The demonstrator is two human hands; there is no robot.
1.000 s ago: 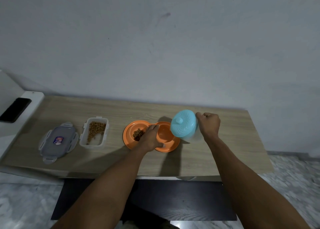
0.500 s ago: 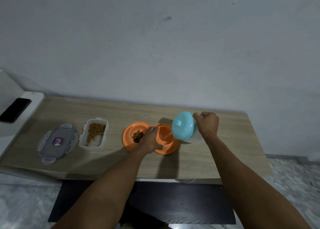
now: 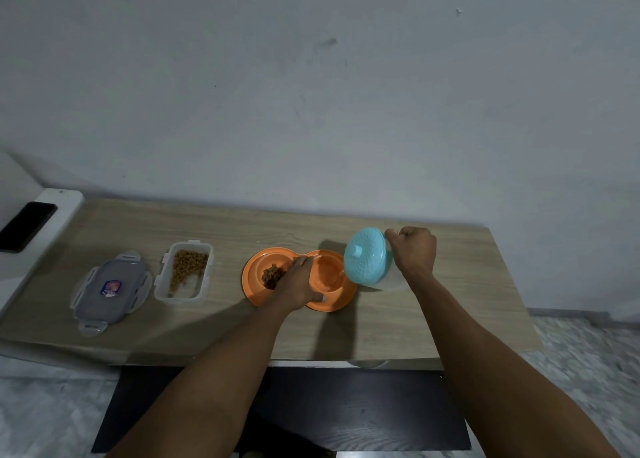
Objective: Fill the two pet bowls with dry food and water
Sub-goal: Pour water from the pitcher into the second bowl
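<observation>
Over the tabletop [image 3: 433,326], right hand [image 3: 414,253] grips the tilted jug [image 3: 369,258]; left hand [image 3: 298,286] clamps the orange bowl [image 3: 332,301]. Overtilting could slosh water onto the kibble [image 3: 272,273].

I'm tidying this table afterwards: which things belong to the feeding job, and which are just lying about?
In use:
- orange plastic double pet bowl
- clear jug with turquoise lid, tipped by the right hand
- clear rectangular tub of brown kibble
- its grey clip lid
- left hand, steadying the bowl

Lying about:
- black phone
</observation>
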